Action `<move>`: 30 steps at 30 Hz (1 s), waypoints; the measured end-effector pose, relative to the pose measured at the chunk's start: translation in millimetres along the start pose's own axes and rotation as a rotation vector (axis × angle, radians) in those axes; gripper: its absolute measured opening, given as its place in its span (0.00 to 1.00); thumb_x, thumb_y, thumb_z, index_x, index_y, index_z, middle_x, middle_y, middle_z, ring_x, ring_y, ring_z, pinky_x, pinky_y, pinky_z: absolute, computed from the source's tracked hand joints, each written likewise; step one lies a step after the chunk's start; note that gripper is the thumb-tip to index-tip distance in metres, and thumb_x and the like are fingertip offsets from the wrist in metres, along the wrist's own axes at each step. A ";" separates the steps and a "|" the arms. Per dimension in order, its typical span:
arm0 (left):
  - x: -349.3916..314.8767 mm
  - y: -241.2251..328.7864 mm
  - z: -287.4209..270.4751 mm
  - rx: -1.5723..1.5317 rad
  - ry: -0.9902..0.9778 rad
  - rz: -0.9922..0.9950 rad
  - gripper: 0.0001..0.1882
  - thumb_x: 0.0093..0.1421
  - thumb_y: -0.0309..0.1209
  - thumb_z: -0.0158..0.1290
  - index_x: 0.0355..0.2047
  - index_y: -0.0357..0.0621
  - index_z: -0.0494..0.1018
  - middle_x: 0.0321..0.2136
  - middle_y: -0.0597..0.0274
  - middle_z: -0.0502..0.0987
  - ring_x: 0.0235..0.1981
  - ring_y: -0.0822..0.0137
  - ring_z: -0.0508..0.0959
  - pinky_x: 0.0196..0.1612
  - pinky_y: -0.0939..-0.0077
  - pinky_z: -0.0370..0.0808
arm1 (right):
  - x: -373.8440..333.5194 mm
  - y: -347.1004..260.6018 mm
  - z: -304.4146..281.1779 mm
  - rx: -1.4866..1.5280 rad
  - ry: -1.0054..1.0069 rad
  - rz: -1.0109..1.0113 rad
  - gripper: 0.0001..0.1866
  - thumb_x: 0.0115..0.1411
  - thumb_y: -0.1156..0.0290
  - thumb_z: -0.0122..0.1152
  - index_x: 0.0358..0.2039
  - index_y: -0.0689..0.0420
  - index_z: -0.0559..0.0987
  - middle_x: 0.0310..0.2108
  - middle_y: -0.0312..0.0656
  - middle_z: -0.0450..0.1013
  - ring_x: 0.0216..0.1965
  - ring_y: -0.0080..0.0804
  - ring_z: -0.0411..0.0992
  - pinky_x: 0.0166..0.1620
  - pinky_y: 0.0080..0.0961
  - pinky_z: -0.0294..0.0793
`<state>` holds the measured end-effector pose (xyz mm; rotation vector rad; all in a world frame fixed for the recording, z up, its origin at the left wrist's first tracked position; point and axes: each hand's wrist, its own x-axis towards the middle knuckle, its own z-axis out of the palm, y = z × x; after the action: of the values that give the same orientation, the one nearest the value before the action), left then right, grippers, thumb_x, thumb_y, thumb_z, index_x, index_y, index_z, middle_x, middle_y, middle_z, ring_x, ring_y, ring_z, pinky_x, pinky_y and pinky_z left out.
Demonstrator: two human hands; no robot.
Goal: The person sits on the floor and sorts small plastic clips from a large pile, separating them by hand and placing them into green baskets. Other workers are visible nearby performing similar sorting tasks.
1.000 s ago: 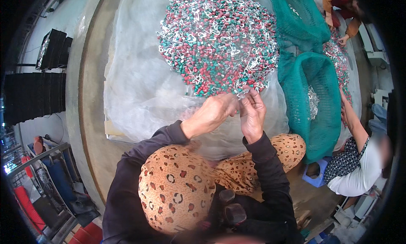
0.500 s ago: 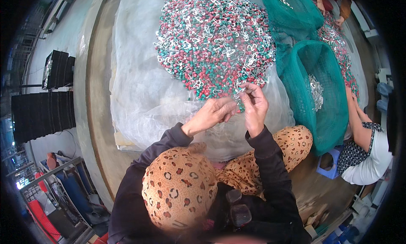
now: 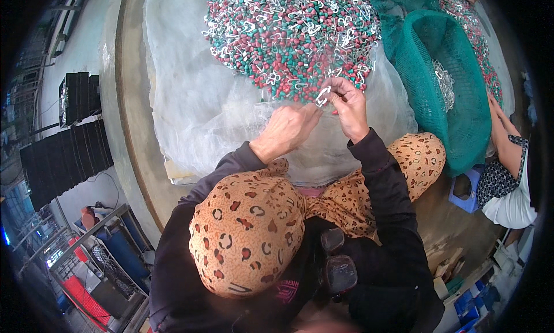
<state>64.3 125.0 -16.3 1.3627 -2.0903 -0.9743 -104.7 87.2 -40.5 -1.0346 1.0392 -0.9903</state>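
A small white S-shaped hook (image 3: 323,96) is pinched between the thumb and forefinger of my right hand (image 3: 351,109). My left hand (image 3: 287,131) has its fingers pressed together at the hook's lower end, its back toward the view, so its fingertips are partly hidden. Just beyond both hands spreads a broad pile of small red and green pieces (image 3: 291,50), with many white hooks mixed in. Whether anything small is joined to the held hook is too fine to make out.
Under the pile lies a whitish translucent sheet (image 3: 190,102). To the right stands a green mesh basket (image 3: 412,96) with pale hooks inside. Farther right, another person's arm (image 3: 505,122) shows near a blue stool (image 3: 464,191) and a second pile (image 3: 490,73).
The whole view has shifted, so the pile sits higher in the picture. The white hook now shows plainly between my hands, which stay close together.
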 end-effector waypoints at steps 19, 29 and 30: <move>10.3 -3.4 2.2 -1.610 -0.270 -0.534 0.19 0.68 0.45 0.38 0.25 0.47 0.62 0.15 0.73 0.57 0.17 0.79 0.55 0.20 0.83 0.53 | -0.4 -22.8 5.2 -0.266 -0.002 -0.069 0.11 0.57 0.75 0.56 0.41 0.61 0.74 0.24 0.35 0.70 0.25 0.21 0.68 0.29 0.22 0.70; 11.4 -3.4 5.0 -1.334 -0.236 -0.497 0.16 0.67 0.41 0.43 0.25 0.46 0.65 0.16 0.74 0.61 0.16 0.80 0.57 0.20 0.85 0.55 | -1.6 -24.3 8.2 -0.292 0.117 -0.137 0.13 0.54 0.79 0.57 0.42 0.57 0.74 0.24 0.40 0.72 0.26 0.27 0.73 0.32 0.23 0.72; 11.1 -2.9 4.6 -1.280 -0.234 -0.491 0.16 0.67 0.42 0.43 0.25 0.46 0.65 0.15 0.74 0.61 0.16 0.80 0.57 0.20 0.85 0.55 | -2.5 -24.3 7.0 -0.320 0.098 -0.190 0.13 0.54 0.79 0.58 0.42 0.57 0.74 0.25 0.41 0.73 0.27 0.28 0.73 0.33 0.24 0.72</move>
<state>58.4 115.5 -21.5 1.0021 -0.7603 -2.1834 -101.8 85.6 -15.3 -1.3783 1.2235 -1.0577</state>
